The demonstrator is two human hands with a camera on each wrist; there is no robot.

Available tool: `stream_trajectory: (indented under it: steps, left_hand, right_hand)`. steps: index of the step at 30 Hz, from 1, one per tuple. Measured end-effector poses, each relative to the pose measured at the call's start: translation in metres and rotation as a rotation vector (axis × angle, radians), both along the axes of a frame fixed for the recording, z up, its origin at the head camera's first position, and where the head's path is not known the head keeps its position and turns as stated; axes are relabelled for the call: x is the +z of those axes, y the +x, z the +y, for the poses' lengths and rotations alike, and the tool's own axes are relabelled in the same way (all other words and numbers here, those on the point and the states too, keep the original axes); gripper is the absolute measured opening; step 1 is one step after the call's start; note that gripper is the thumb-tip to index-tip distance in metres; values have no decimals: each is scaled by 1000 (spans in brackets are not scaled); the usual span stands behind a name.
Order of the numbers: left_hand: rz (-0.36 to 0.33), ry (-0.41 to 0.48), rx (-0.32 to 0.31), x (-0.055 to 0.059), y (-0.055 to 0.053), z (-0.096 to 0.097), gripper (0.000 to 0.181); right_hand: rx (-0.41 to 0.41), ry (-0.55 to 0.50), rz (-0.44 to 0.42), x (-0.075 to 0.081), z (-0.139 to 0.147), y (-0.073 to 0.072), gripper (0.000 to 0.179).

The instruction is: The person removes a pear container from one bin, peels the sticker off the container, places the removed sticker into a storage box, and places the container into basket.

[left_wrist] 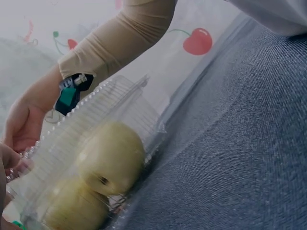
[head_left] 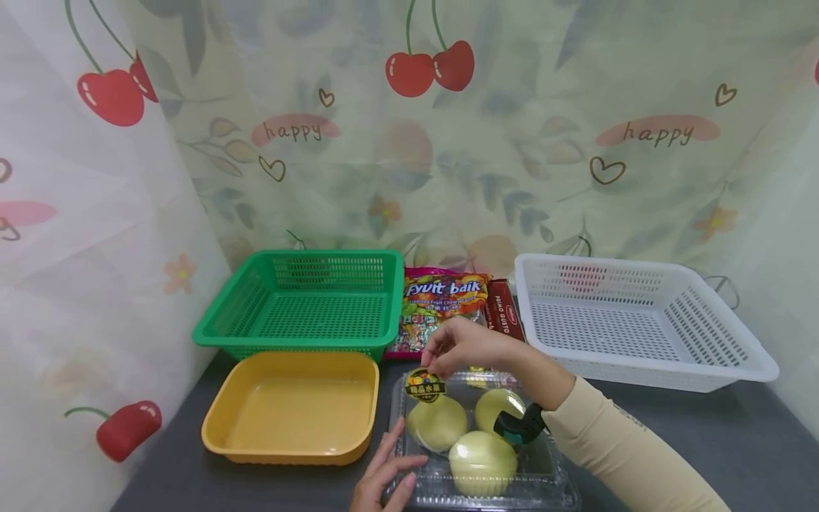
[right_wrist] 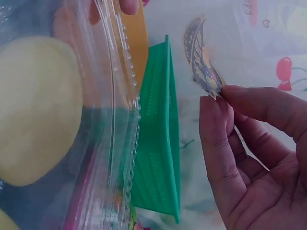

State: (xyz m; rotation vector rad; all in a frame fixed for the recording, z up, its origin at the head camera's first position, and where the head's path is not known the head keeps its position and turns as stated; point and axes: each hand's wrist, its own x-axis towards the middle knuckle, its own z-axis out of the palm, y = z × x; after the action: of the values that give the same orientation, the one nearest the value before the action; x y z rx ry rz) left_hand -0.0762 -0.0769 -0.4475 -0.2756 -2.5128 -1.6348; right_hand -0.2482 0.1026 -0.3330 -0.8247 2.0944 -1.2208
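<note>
A clear plastic clamshell box with its lid down holds three round, pale yellow-green fruits, seen through the plastic. Over its far left corner my right hand pinches a black-and-gold fruit sticker between thumb and forefinger. The right wrist view shows the sticker curled and raised away from the lid's ridged edge. Along the box's left side lies my left hand, fingers spread and touching the lid. In the left wrist view, only a little of this hand shows at the left edge.
Left of the box sits a yellow tray, with a green basket behind it. A white basket stands at back right. Between the baskets lie a candy bag and a dark red packet. A printed curtain hangs behind.
</note>
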Motion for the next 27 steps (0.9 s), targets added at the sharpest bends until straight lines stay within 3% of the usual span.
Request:
stream_trajectory:
  steps: [5,7,8,12,15,20,27]
  left_hand:
    - [45,-25,-53,5,2,-5,20]
    - [27,-29,-62,8,3,-7,22]
    - [49,-41,-47,9,3,-8,22]
    - [-14,-29,-13,19,4,-14,22]
    - [-3,-43,19,24,3,-20,21]
    - [196,-90,123,24,0,-32,25]
    - [256,-50,175,33,-9,-61,24]
  right_hand:
    - [11,-17,4,1,-9,0,12]
    - [16,-25,10,1,-12,0,11]
    - [20,-32,10,1,-14,0,11]
    - [25,-51,-2,0,-19,0,11]
    - [25,-57,-2,0,-23,-1,11]
    - [21,-82,-12,1,-30,-3,12]
    - [3,-79,-34,5,-42,-3,14]
